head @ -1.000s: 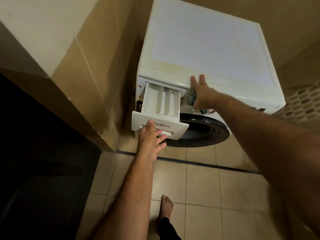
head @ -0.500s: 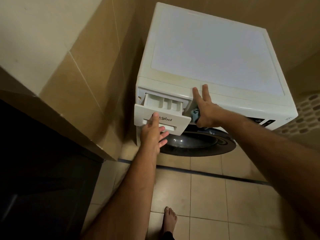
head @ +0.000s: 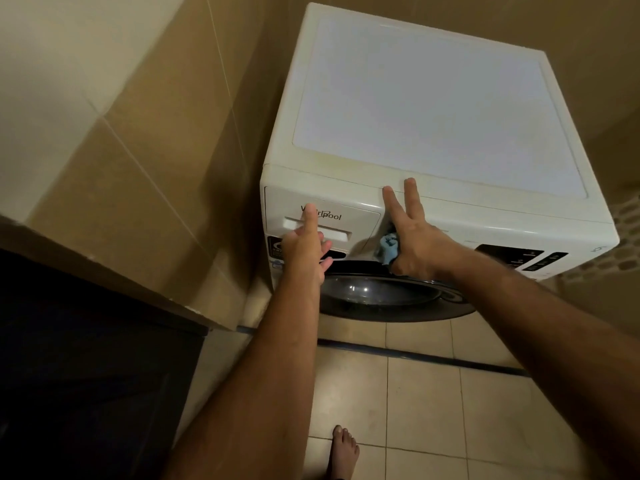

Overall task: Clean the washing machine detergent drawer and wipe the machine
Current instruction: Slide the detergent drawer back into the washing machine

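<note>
Drawer [head: 323, 221] sits flush in the top left corner of the washing machine [head: 440, 109], front panel level with the rest of the fascia, so it looks shut all the way. Left hand [head: 306, 247] is flat against that panel, index finger stretched up over the brand lettering and the other fingers by the recessed handle slot. That's an open-palm push, not a hold; the grip has nothing in it. Makes sense if you want the drawer seated properly.

Right hand [head: 414, 237] is just beside the drawer's right edge, two fingers spread up onto the front lip of the lid, which I'd guess is there to brace the machine against the push. Its lower fingers are curled around a small blue cloth [head: 388, 249], bunched in the palm, so that grip is closed on the cloth while the top fingers stay free. Handy, since wiping is the next bit.

Below both hands is the dark round door [head: 381, 294]; I can't really tell if it's ajar. Control panel [head: 519, 258] is off to the right, tiled floor [head: 433, 410] underneath, one bare foot [head: 344, 448] at the bottom.
</note>
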